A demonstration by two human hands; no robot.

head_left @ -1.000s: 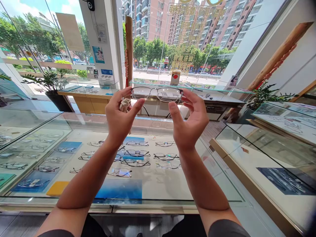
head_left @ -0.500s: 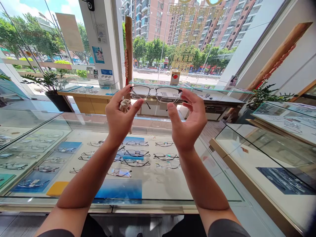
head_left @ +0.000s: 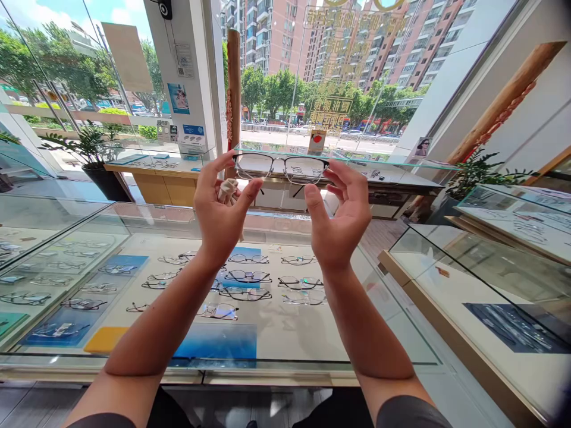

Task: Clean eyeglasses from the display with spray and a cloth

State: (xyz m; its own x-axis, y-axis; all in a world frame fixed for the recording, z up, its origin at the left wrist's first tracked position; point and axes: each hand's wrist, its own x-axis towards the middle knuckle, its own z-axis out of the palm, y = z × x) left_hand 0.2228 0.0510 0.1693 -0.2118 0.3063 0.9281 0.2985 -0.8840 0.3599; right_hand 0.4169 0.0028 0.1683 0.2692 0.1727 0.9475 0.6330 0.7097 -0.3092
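A pair of eyeglasses [head_left: 306, 169] with a dark upper rim is held up in front of me, level, above the glass display case. My left hand [head_left: 218, 208] pinches it at the left end, thumb below and fingers above. A crumpled beige cloth [head_left: 228, 190] is tucked in that same palm. At the other end my right hand [head_left: 341, 217] grips the glasses by the side, its thumb pointing up near the lower rim. Both temple tips show dark beneath the lenses; the rest of the temples is mostly hidden.
Below my arms, the glass display case [head_left: 303, 342] holds several rows of glasses [head_left: 248, 276] and a yellow pad [head_left: 103, 340]. Another glass case [head_left: 450, 273] stands at the right. Ahead are a window counter [head_left: 401, 189] and a potted plant [head_left: 96, 160].
My left hand has shifted slightly right, and my right hand has moved very slightly left. The glasses have tipped a little, and the temple tips now sit differently below the lenses.
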